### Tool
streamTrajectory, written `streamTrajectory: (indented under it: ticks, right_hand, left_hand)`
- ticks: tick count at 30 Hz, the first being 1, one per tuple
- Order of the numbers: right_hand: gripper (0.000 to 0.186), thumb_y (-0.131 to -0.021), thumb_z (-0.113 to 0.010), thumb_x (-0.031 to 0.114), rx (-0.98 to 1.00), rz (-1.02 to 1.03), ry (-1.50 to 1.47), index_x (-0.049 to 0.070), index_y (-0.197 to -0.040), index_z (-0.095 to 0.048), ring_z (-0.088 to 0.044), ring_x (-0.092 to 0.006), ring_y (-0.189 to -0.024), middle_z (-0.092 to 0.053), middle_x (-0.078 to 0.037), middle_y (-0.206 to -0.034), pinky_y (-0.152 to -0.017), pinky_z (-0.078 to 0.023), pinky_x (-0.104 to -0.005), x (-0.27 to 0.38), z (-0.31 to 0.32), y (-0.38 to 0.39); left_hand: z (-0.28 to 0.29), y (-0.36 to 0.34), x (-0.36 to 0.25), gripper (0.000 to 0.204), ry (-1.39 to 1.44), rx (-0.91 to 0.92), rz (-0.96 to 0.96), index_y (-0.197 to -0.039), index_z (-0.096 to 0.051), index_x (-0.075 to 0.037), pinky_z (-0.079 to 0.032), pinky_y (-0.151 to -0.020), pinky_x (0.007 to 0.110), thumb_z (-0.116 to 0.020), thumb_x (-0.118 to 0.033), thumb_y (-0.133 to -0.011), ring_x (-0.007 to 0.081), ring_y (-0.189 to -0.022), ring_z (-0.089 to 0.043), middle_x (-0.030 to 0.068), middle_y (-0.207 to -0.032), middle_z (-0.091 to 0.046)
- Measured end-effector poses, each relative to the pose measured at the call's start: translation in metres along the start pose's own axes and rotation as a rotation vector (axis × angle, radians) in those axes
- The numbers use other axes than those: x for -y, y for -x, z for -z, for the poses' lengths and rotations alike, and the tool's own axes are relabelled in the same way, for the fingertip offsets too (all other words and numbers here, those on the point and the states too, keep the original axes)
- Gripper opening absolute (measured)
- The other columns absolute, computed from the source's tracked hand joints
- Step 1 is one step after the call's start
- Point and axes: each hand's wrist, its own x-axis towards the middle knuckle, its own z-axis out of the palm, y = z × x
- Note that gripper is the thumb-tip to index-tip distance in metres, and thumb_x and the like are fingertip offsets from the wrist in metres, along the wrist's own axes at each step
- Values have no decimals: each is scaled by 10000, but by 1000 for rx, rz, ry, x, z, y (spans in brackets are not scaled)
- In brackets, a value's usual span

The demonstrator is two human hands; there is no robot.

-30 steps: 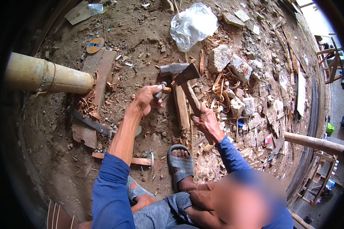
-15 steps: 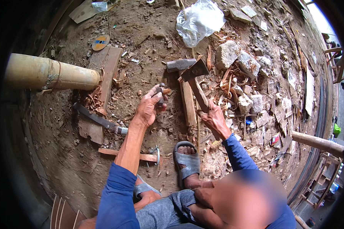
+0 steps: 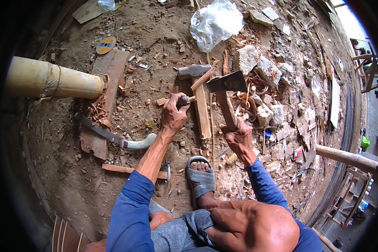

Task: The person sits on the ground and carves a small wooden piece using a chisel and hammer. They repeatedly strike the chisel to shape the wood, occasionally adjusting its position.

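My right hand point(image 3: 238, 140) is closed around the wooden handle of a hatchet point(image 3: 227, 101), its dark blade raised above the ground. My left hand point(image 3: 174, 114) is closed, palm down, on a short dark metal piece point(image 3: 183, 101) with a rounded end. Most of that piece is hidden by the fingers, so its kind is unclear. A small wood stick point(image 3: 161, 101) shows beside the left knuckles. Between my hands lies a sledgehammer point(image 3: 203, 113) with a wooden handle. A short wood piece point(image 3: 203, 78) rests by its grey head.
A curved knife point(image 3: 101, 130) with a pale handle lies left, across a board point(image 3: 94, 145). A bamboo pole point(image 3: 54, 80) stands beyond it. Broken concrete lumps point(image 3: 245, 59) and wood shavings lie right. A clear plastic bag point(image 3: 216, 25) is at the far side. My sandalled foot point(image 3: 202, 178) is near.
My left hand has turned palm down and shifted right, still holding the dark metal piece. The hatchet has moved slightly right, its blade turned. More of the curved knife's handle shows.
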Motion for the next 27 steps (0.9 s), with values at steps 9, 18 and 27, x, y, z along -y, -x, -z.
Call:
streamTrajectory:
  ticks: [9, 18, 27]
  right_hand:
    - [284, -829, -760, 221, -51, -26, -94, 7, -939, -608, -673, -336, -650, -669, -203, -767, -600, -511, -424, -2, -3, -6]
    - [267, -803, -720, 135, -95, 100, -42, 19, -1005, -590, -658, -367, -645, -624, -188, -730, -582, -507, -437, -5, 5, -7]
    - [229, -846, -767, 120, -217, 182, -164, 20, -973, -604, -618, -164, -584, -625, -79, -685, -545, -494, -315, 31, 26, 2]
  left_hand:
    - [4, 2, -16, 356, -40, -75, -80, -1147, -661, -35, -565, -796, 403, -789, -97, -821, 305, -889, -722, 139, -965, -731]
    - [-15, -23, -42, 314, -230, -23, -277, -1109, -660, -37, -561, -835, 400, -760, -45, -811, 307, -937, -704, 128, -1057, -712]
    - [-6, -16, -33, 340, -185, 31, -275, -1111, -678, -18, -556, -853, 404, -797, -144, -819, 320, -960, -703, 153, -1054, -723]
